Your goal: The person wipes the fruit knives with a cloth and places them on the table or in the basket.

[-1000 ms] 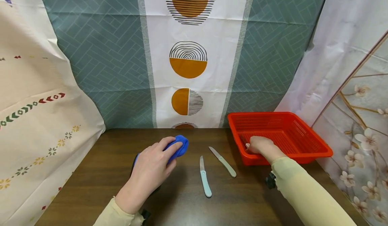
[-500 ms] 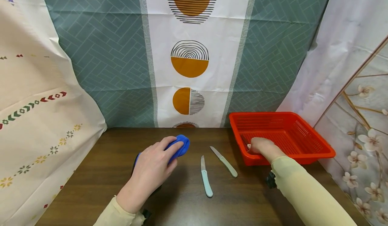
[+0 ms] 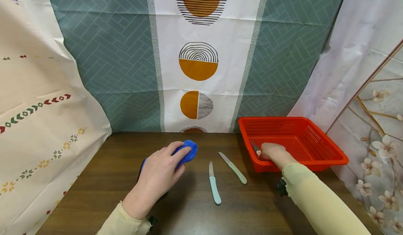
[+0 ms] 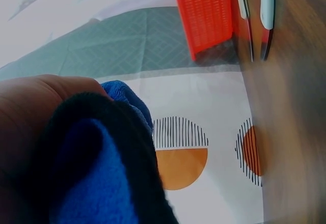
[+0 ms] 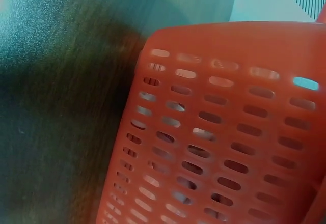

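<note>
My left hand (image 3: 160, 172) grips a folded blue cloth (image 3: 189, 151) above the table; the left wrist view shows its dark border and fuzzy blue surface (image 4: 97, 183) close up. My right hand (image 3: 274, 151) reaches into the red plastic basket (image 3: 327, 159), low at its near left corner. Its fingers are round the pale handle of a small knife (image 3: 255, 146), whose blade points away along the basket's left wall. Most of that handle is hidden by the hand. In the right wrist view the basket's slotted wall (image 5: 244, 43) covers the hand.
Between the hands, a light-blue-handled knife (image 3: 214, 187) and a pale-green-handled knife (image 3: 234, 170) lie on the dark wooden table (image 3: 189, 217), blades pointing away. Patterned cloths (image 3: 201, 70) hang behind and at both sides. The basket stands at the back right.
The knife in the basket has turned a little, so its blade now shows brighter and flatter. My left hand keeps its hold on the cloth. The view has shifted slightly.
</note>
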